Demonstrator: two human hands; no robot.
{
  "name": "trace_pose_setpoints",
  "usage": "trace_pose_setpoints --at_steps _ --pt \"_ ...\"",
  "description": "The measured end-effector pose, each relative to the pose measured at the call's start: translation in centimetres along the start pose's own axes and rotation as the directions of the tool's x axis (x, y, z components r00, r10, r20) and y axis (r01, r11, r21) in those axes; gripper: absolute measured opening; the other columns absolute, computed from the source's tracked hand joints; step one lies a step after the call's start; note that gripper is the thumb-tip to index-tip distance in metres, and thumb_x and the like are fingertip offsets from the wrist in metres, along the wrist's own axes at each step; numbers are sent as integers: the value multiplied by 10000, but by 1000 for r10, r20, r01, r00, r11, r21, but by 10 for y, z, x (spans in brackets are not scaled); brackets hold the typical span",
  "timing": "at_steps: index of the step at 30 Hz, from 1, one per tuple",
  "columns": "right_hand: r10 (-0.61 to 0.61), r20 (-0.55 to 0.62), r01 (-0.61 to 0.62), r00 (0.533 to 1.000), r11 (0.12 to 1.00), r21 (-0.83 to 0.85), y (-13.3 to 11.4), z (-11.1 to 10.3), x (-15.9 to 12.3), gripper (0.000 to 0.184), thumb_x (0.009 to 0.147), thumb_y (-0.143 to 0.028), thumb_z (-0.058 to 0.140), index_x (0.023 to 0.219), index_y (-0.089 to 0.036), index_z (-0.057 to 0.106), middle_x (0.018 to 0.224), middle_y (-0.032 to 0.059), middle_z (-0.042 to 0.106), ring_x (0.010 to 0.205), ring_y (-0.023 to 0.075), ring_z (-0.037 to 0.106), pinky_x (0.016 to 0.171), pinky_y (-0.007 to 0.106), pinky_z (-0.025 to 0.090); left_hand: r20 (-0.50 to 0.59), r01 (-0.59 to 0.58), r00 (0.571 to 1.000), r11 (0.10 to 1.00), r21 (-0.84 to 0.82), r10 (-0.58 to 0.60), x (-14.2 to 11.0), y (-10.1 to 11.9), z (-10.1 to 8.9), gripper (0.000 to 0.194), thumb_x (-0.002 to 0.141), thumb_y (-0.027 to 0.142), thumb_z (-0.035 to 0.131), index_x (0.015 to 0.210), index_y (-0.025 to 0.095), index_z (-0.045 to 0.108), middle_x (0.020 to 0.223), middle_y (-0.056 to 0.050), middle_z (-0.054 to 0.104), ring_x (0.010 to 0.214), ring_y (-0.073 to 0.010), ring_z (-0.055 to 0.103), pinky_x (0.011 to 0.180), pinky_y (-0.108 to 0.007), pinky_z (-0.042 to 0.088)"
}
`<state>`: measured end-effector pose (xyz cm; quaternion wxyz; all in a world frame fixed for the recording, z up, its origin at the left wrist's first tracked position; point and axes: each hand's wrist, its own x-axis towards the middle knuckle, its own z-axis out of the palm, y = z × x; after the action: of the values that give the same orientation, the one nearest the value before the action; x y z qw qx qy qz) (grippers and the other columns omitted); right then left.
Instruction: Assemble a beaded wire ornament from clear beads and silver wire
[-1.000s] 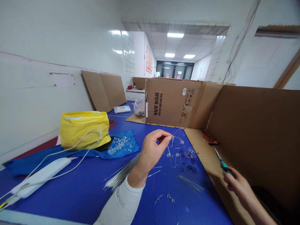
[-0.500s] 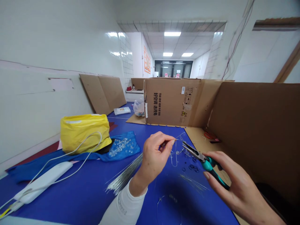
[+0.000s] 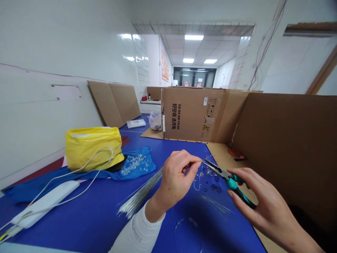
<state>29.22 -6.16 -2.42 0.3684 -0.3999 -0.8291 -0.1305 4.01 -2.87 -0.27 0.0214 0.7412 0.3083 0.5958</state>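
In the head view, the left hand (image 3: 179, 175) is pinching a thin wire piece (image 3: 198, 183) between thumb and forefinger — closed at the fingertips — above the blue table (image 3: 105, 218). The right hand (image 3: 265, 207) is half open around the pliers (image 3: 233, 184), thumb on one side of the green-and-black handles, fingers on the other; the jaws are slightly parted and pointing at the wire just beside the left fingertips. Whether they are touching it is too small to tell. Below the hands, black rings (image 3: 216, 188) and a few loose wires (image 3: 216, 204) are lying on the table. A bundle of wires (image 3: 142, 196) is lying partly behind the left forearm, and clear beads (image 3: 135, 163) are resting on a blue cloth (image 3: 149, 160) beside a yellow bag (image 3: 93, 147).
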Motion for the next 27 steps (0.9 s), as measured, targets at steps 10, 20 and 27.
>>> trace_pose_setpoints --at_steps 10,20,27 --pt "-5 34 5 999 1000 3 -2 -5 -1 363 982 -370 615 1317 -240 572 1079 109 720 877 241 736 731 357 610 112 174 981 972 -158 -157 1 -6 -1 113 925 170 689 834 182 755 697 -1 639 634 -128 559 601 -245 429" --pt "-11 26 10 1000 1000 15 -6 -10 2 314 972 -362 618 1259 -235 606 998 99 735 793 238 738 679 341 596 119 161 982 976 -143 -145 2 -5 -3 124 931 175 690 830 180 761 709 -10 662 649 -135 583 610 -251 437" --pt "-14 36 14 999 1000 13 -9 -11 1 302 981 -366 612 1252 -233 602 990 91 732 792 230 735 674 338 598 138 186 977 966 -179 -162 2 -6 -4 128 933 192 689 833 175 767 718 -15 669 660 -140 596 622 -259 444"
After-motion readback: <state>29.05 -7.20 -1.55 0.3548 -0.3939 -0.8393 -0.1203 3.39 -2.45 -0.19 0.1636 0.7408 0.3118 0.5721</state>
